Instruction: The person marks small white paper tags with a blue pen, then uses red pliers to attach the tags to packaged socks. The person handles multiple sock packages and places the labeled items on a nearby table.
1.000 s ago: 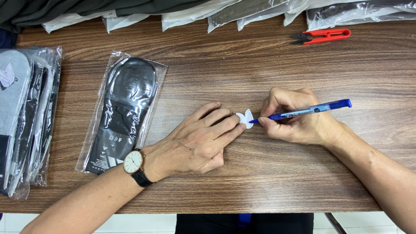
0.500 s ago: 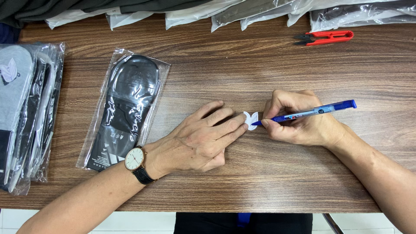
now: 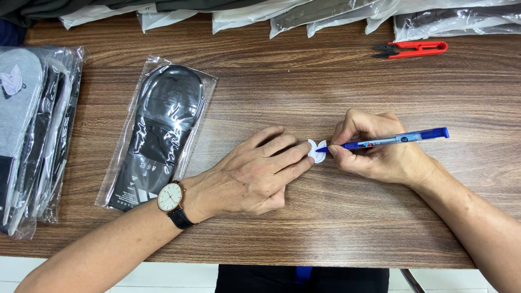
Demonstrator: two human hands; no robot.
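Observation:
My left hand (image 3: 255,173), a watch on its wrist, lies flat on the wooden table (image 3: 282,87) with its fingertips pressing the edge of a small white leaf-shaped tag (image 3: 317,150). My right hand (image 3: 377,149) grips a blue pen (image 3: 396,139) whose tip touches the tag from the right. A clear bag holding a black sock (image 3: 157,133) lies just left of my left hand.
A stack of bagged grey and black socks (image 3: 32,130) sits at the left edge. Red thread snips (image 3: 412,49) lie at the back right. More clear bags (image 3: 347,16) line the table's far edge. The near edge runs below my forearms.
Both hands hold almost the same pose; the pen tip stays on the tag with only slight shifting.

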